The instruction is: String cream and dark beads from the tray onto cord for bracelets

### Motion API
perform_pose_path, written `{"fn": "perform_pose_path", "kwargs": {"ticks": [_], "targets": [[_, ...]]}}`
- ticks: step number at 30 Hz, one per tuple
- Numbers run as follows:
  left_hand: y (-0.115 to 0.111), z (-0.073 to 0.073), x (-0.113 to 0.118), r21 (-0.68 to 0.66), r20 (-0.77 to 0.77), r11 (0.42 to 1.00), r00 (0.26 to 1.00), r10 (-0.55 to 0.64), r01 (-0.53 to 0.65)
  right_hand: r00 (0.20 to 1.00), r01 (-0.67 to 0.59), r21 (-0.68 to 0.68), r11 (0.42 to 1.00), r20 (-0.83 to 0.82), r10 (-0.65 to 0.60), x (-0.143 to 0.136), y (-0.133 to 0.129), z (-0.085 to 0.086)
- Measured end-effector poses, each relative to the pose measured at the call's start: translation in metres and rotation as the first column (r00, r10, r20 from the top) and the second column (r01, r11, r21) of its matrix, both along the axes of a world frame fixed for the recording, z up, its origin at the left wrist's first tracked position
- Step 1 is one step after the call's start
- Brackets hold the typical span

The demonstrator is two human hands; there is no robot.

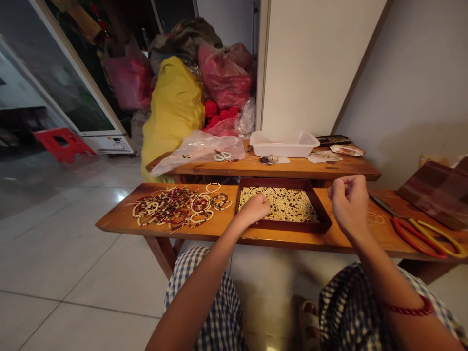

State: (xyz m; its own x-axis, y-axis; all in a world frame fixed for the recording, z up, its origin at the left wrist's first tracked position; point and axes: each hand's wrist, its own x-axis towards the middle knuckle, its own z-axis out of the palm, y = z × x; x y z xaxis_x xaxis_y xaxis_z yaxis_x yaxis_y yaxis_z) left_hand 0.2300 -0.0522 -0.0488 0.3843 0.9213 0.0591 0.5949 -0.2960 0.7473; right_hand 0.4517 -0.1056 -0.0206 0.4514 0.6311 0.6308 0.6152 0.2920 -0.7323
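A dark red tray (323,222) full of small yellow and dark beads (285,202) rests on the wooden bench (120,219). Over the tray's left part is my left hand (256,208), its fingers closed; what they hold, if anything, is hidden. My right hand (350,200) is raised just right of the tray, thumb and fingers pinched together; anything between them is too small to make out. Left of the tray lies a heap of beaded bracelets (175,207) in cream, brown and red, with loose thread ends.
Large scissors (420,234) with red and yellow handles lie at the right, near thin thread (375,218) and a brown box (435,190). Behind, a second bench (204,168) bears a white plastic container (283,146), a plastic bag and small scissors (222,156).
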Motion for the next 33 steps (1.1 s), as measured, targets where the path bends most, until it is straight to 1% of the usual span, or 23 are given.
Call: {"fn": "perform_pose_path", "kwargs": {"ticks": [1, 2, 3, 4, 5, 6, 8, 10, 11, 13, 14, 15, 17, 20, 22, 23, 24, 26, 27, 28, 30, 31, 33], "targets": [[0.001, 0.0, 0.0, -0.019, 0.039, 1.0, 0.999, 0.009, -0.008, 0.998, -0.056, -0.018, 0.998, -0.033, 0.055, -0.001, -0.001, 0.001], [0.003, 0.001, -0.001, -0.039, 0.081, 0.999, 0.997, 0.016, -0.012, 0.988, -0.138, -0.041, 0.99, -0.08, 0.134, -0.003, -0.001, 0.002], [0.004, 0.002, -0.001, -0.061, 0.123, 0.998, 0.992, 0.02, -0.012, 0.966, -0.232, -0.063, 0.971, -0.134, 0.222, -0.006, -0.002, 0.003], [0.004, 0.004, -0.002, -0.088, 0.166, 0.996, 0.986, 0.023, -0.009, 0.928, -0.342, -0.088, 0.935, -0.19, 0.322, -0.01, -0.003, 0.005], [0.004, 0.006, -0.002, -0.118, 0.209, 0.993, 0.977, 0.026, -0.002, 0.898, -0.406, -0.099, 0.909, -0.227, 0.376, -0.015, -0.003, 0.006], [0.004, 0.008, -0.002, -0.151, 0.252, 0.988, 0.967, 0.03, 0.009, 0.897, -0.419, -0.116, 0.901, -0.203, 0.391, -0.021, -0.003, 0.008], [0.002, 0.014, -0.002, -0.219, 0.332, 0.975, 0.942, 0.042, 0.034, 0.913, -0.408, -0.18, 0.895, -0.059, 0.404, -0.034, -0.001, 0.009], [0.0, 0.02, -0.002, -0.276, 0.402, 0.959, 0.914, 0.059, 0.06, 0.887, -0.432, -0.289, 0.854, 0.036, 0.461, -0.047, 0.004, 0.009], [0.0, 0.023, -0.001, -0.3, 0.431, 0.951, 0.9, 0.068, 0.072, 0.86, -0.451, -0.35, 0.821, 0.076, 0.504, -0.052, 0.006, 0.008], [-0.002, 0.028, 0.0, -0.337, 0.484, 0.936, 0.871, 0.084, 0.098, 0.805, -0.505, -0.42, 0.754, 0.085, 0.586, -0.061, 0.012, 0.007], [-0.002, 0.03, 0.0, -0.352, 0.511, 0.929, 0.855, 0.09, 0.113, 0.788, -0.526, -0.434, 0.731, 0.075, 0.611, -0.063, 0.015, 0.006], [-0.002, 0.032, 0.0, -0.365, 0.538, 0.922, 0.837, 0.096, 0.129, 0.778, -0.544, -0.436, 0.717, 0.057, 0.625, -0.064, 0.017, 0.006], [-0.003, 0.037, 0.001, -0.381, 0.604, 0.909, 0.79, 0.106, 0.169, 0.775, -0.566, -0.426, 0.706, 0.017, 0.631, -0.064, 0.019, 0.007], [-0.004, 0.048, 0.003, -0.368, 0.722, 0.894, 0.684, 0.102, 0.254, 0.77, -0.586, -0.436, 0.683, -0.039, 0.637, -0.063, 0.017, 0.009], [-0.005, 0.056, 0.004, -0.334, 0.793, 0.892, 0.602, 0.091, 0.304, 0.745, -0.611, -0.468, 0.639, -0.066, 0.664, -0.065, 0.014, 0.009], [-0.006, 0.059, 0.005, -0.316, 0.835, 0.889, 0.541, 0.095, 0.331, 0.722, -0.631, -0.481, 0.608, -0.077, 0.688, -0.067, 0.013, 0.008], [-0.006, 0.062, 0.006, -0.3, 0.879, 0.884, 0.465, 0.109, 0.359, 0.695, -0.653, -0.491, 0.576, -0.087, 0.714, -0.07, 0.012, 0.007], [-0.005, 0.066, 0.007, -0.274, 0.945, 0.87, 0.282, 0.165, 0.409, 0.633, -0.708, -0.482, 0.516, -0.11, 0.766, -0.077, 0.011, 0.006], [-0.004, 0.067, 0.007, -0.262, 0.961, 0.865, 0.196, 0.194, 0.428, 0.623, -0.719, -0.473, 0.509, -0.115, 0.774, -0.079, 0.011, 0.006], [-0.003, 0.067, 0.006, -0.25, 0.968, 0.864, 0.13, 0.215, 0.438, 0.615, -0.729, -0.465, 0.503, -0.12, 0.779, -0.081, 0.011, 0.006], [0.0, 0.068, 0.005, -0.23, 0.972, 0.871, 0.068, 0.223, 0.433, 0.614, -0.736, -0.454, 0.502, -0.134, 0.778, -0.081, 0.011, 0.006], [0.001, 0.068, 0.004, -0.224, 0.974, 0.873, 0.058, 0.22, 0.433, 0.614, -0.74, -0.45, 0.5, -0.147, 0.776, -0.08, 0.011, 0.007], [0.003, 0.068, 0.003, -0.227, 0.974, 0.873, 0.083, 0.213, 0.432, 0.62, -0.747, -0.436, 0.502, -0.182, 0.763, -0.075, 0.01, 0.009]]}}
